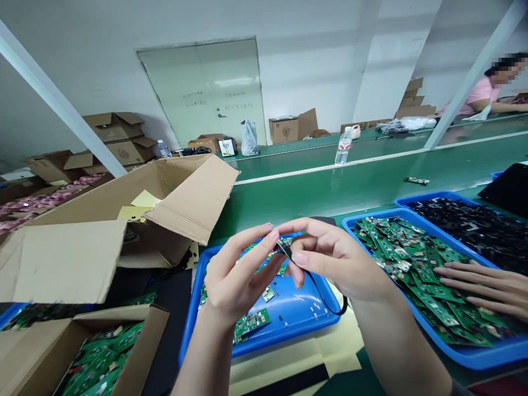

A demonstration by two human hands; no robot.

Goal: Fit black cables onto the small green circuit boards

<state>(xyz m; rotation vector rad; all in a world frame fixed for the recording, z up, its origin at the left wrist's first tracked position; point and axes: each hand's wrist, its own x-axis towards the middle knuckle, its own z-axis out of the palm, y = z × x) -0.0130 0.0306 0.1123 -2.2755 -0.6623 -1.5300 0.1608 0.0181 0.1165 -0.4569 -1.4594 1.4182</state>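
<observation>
My left hand (237,278) and my right hand (336,256) meet above a blue tray (289,324), fingertips pinched together on a small green circuit board (284,245). A thin black cable (319,291) runs from the board under my right hand and loops down over the tray. The tray below holds a few green boards (251,322) and small loose parts. Both hands are closed in a pinch on the board and cable.
A second blue tray (466,352) on the right is piled with green boards; another person's hand (487,286) rests on them. A tray of black parts (474,220) lies behind. Open cardboard boxes (124,231) stand left. A green conveyor (330,187) carries a water bottle (343,146). A person in pink (490,93) sits far right.
</observation>
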